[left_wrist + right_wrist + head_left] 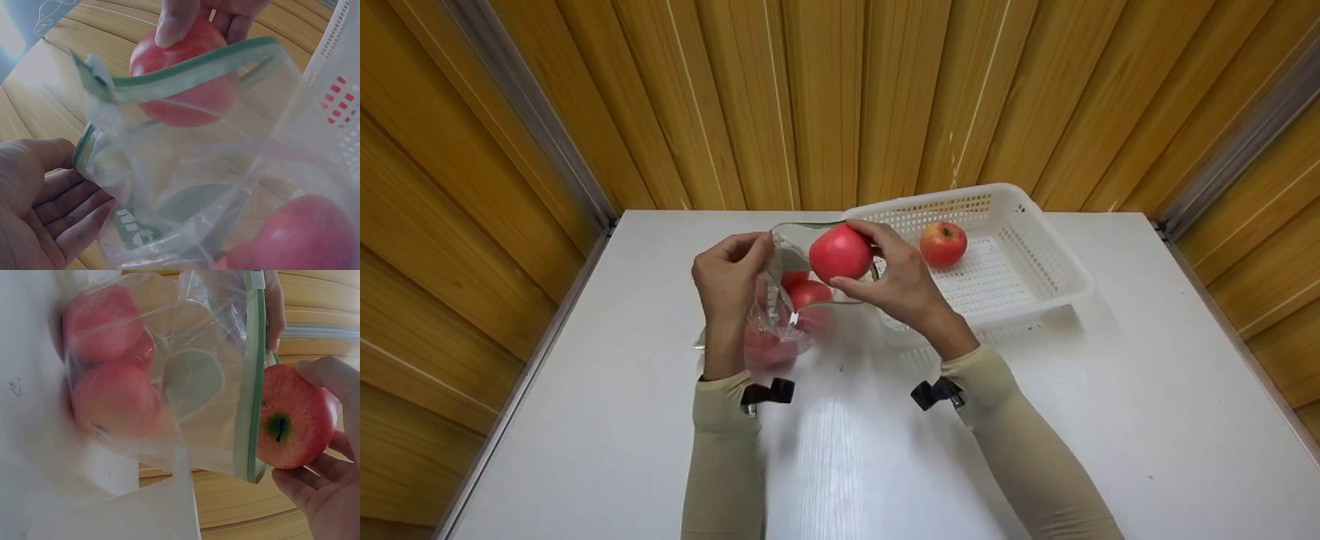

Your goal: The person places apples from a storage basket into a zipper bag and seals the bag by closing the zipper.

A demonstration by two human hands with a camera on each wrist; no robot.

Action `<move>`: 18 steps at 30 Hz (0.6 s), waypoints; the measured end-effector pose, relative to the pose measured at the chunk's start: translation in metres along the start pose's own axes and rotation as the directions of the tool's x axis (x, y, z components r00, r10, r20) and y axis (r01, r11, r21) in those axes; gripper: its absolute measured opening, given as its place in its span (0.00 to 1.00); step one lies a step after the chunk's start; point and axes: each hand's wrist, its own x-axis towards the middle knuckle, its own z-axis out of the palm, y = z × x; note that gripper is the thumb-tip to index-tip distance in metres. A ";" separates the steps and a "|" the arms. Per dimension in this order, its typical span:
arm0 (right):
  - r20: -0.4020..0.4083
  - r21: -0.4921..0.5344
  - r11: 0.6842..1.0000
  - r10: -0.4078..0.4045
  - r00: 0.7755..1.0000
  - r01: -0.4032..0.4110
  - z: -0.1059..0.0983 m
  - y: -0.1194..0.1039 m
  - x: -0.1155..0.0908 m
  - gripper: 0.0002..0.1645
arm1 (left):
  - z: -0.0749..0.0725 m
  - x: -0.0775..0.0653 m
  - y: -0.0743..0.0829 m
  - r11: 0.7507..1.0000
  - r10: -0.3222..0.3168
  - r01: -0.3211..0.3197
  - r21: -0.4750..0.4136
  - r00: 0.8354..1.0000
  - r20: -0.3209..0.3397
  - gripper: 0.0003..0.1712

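My right hand (896,274) grips a red apple (840,253) at the mouth of a clear zip bag (208,433). In the left wrist view the lower part of this apple shows through the plastic, below the bag's green zip edge (185,76). My left hand (731,274) pinches the opposite side of the bag's rim between thumb and fingers, holding the mouth apart. Several red apples (115,399) lie at the bottom of the bag, close together. A white slider (793,319) sits on the near zip edge.
A white perforated basket (1057,262) stands at the back right of the white table (840,450), close beside the bag. One red and yellow apple (943,244) is in it. Wood-patterned panels (825,105) rise behind the table and along both sides.
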 end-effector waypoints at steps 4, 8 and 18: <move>0.032 -0.023 1.000 -0.005 0.999 0.006 0.005 0.000 0.001 0.45 | 0.000 0.000 0.000 1.000 0.005 -0.005 0.005 1.000 -0.001 0.08; 0.058 -0.044 0.999 -0.016 0.998 0.019 0.009 0.002 0.001 0.45 | 0.000 -0.001 0.000 1.000 0.023 -0.023 0.008 1.000 0.000 0.08; 0.106 -0.099 0.995 -0.010 0.994 0.020 0.015 0.002 0.000 0.44 | 0.000 0.001 -0.001 0.999 0.051 -0.051 0.008 0.998 -0.026 0.07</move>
